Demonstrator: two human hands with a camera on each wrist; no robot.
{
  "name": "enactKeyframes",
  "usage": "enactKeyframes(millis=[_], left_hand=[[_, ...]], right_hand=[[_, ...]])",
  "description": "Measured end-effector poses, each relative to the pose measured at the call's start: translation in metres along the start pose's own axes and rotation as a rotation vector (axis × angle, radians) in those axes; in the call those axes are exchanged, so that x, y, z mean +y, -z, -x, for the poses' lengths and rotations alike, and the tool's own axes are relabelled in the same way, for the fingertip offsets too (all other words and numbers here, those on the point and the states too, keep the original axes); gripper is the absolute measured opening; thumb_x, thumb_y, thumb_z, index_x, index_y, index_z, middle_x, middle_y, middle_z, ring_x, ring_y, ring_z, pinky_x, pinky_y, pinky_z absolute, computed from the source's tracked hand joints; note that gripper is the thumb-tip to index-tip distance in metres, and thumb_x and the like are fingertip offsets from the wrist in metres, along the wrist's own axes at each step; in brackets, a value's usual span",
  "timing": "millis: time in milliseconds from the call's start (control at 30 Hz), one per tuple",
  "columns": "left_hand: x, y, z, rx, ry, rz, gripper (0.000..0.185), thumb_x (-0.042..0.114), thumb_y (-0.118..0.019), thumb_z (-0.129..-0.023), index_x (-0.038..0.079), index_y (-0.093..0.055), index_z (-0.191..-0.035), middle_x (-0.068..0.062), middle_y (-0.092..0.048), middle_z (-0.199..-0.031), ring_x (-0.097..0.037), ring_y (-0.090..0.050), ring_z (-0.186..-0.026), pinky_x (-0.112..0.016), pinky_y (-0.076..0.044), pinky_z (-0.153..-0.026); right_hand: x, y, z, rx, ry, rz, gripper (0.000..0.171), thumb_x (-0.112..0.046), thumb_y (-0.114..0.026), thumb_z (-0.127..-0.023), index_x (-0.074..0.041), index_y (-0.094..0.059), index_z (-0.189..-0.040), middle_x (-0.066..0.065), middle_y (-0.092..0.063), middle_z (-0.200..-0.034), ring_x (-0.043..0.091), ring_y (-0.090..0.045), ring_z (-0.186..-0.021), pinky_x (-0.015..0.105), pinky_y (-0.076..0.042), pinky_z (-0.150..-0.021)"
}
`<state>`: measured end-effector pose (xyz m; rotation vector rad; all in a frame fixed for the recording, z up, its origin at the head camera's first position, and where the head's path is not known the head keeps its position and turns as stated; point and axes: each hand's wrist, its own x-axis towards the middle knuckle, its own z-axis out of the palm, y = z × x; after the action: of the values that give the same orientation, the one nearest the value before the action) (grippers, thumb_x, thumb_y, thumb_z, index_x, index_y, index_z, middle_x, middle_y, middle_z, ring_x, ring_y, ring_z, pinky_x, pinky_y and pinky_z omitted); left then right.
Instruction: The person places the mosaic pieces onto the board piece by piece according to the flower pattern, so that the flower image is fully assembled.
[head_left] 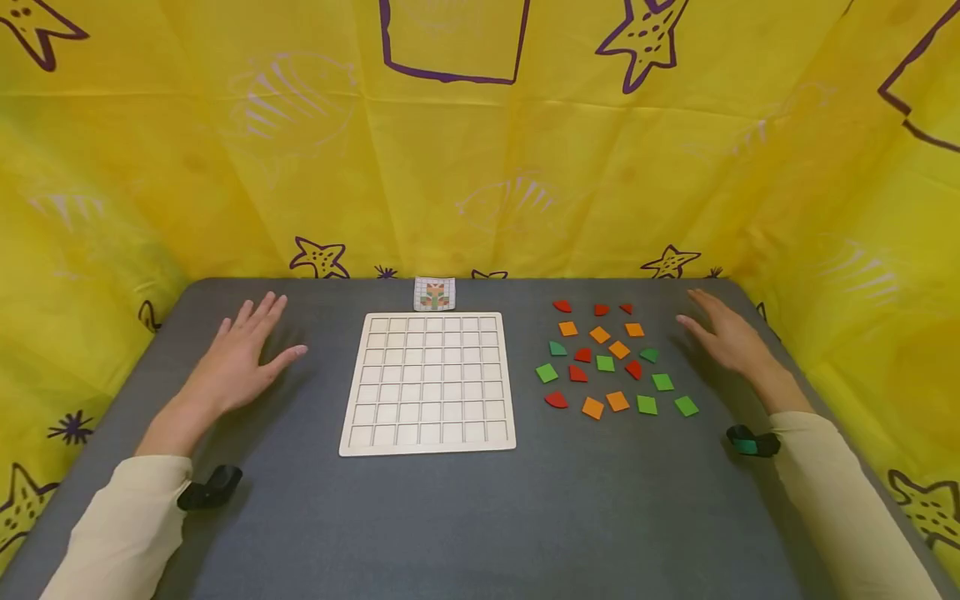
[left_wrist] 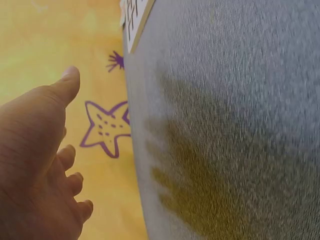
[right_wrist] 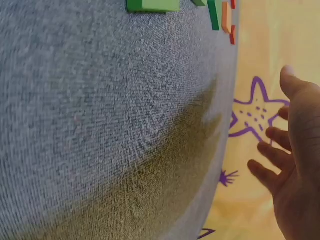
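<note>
A pale wooden grid board (head_left: 431, 452) lies on the grey table, its square cells bare. Behind it is a small card (head_left: 434, 294) printed with a coloured pattern on a grid. Right of the board are scattered loose pieces: orange squares (head_left: 617, 402), light green squares (head_left: 647, 405), red rounded pieces (head_left: 557, 400) and dark green ones (head_left: 557, 348). My left hand (head_left: 238, 358) hovers left of the board with fingers spread, holding nothing. On the far side, my right hand (head_left: 727, 335) is held above the table right of the pieces, fingers extended and holding nothing.
A yellow cloth (head_left: 420, 167) with starfish and fish drawings hangs behind the table and along both sides. The grey table (head_left: 465, 525) runs up to it at the back. Dark bands (head_left: 211, 488) sit at both wrists, over cream sleeves.
</note>
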<state>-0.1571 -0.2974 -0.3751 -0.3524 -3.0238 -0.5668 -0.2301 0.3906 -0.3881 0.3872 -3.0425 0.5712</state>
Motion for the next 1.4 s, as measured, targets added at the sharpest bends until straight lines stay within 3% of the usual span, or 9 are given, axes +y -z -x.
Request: enactKeyframes(millis=[233, 400, 533, 933, 1200, 1400], left_hand=[[0.011, -0.004, 0.004, -0.015, -0.054, -0.022, 0.087, 0.048, -0.060, -0.095, 0.002, -0.018, -0.156, -0.025, -0.012, -0.160, -0.050, -0.004, -0.145, -0.061, 0.001, -0.115], [0.017, -0.006, 0.008, -0.025, -0.071, -0.025, 0.087, 0.049, -0.061, -0.094, 0.005, -0.018, -0.156, -0.024, -0.014, -0.160, -0.049, -0.006, -0.145, -0.062, 0.000, -0.115], [0.022, -0.009, 0.011, -0.037, -0.082, -0.019, 0.086, 0.049, -0.061, -0.094, 0.005, -0.020, -0.156, -0.024, -0.016, -0.160, -0.050, -0.009, -0.145, -0.063, -0.004, -0.114], [0.039, -0.015, 0.017, -0.082, -0.084, -0.018, 0.082, 0.042, -0.064, -0.094, 0.003, -0.025, -0.154, -0.025, -0.020, -0.158, -0.051, -0.018, -0.142, -0.063, -0.010, -0.114], [0.050, -0.031, 0.020, -0.139, -0.084, -0.015, 0.084, 0.042, -0.064, -0.093, -0.002, -0.024, -0.153, -0.024, -0.019, -0.159, -0.051, -0.017, -0.143, -0.064, -0.014, -0.113], [0.057, -0.041, 0.023, -0.191, -0.087, -0.009, 0.088, 0.046, -0.067, -0.090, 0.004, -0.025, -0.155, -0.019, -0.021, -0.160, -0.049, -0.016, -0.144, -0.066, -0.013, -0.112]], right_hand=[[-0.017, -0.005, -0.001, 0.118, 0.056, -0.091, 0.055, -0.029, -0.050, -0.104, 0.004, -0.039, -0.146, 0.034, -0.040, -0.144, 0.056, -0.042, -0.124, 0.068, -0.032, -0.100], [-0.036, -0.007, -0.002, 0.120, 0.067, -0.154, 0.054, -0.026, -0.056, -0.102, 0.002, -0.041, -0.146, 0.031, -0.044, -0.143, 0.057, -0.051, -0.114, 0.067, -0.039, -0.094], [-0.045, -0.010, -0.008, 0.137, 0.140, -0.167, 0.050, -0.017, -0.061, -0.098, 0.003, -0.047, -0.141, 0.030, -0.048, -0.140, 0.056, -0.054, -0.111, 0.065, -0.043, -0.092], [-0.064, -0.021, -0.026, 0.069, 0.221, -0.220, 0.046, -0.008, -0.070, -0.091, 0.004, -0.056, -0.134, 0.028, -0.058, -0.130, 0.051, -0.059, -0.109, 0.060, -0.048, -0.090], [-0.074, -0.028, -0.037, 0.049, 0.248, -0.256, 0.053, -0.005, -0.072, -0.088, 0.000, -0.055, -0.138, 0.025, -0.058, -0.132, 0.046, -0.061, -0.111, 0.056, -0.052, -0.084], [-0.084, -0.033, -0.045, 0.057, 0.298, -0.247, 0.050, -0.002, -0.072, -0.087, -0.001, -0.058, -0.135, 0.024, -0.060, -0.129, 0.044, -0.062, -0.109, 0.056, -0.052, -0.085]])
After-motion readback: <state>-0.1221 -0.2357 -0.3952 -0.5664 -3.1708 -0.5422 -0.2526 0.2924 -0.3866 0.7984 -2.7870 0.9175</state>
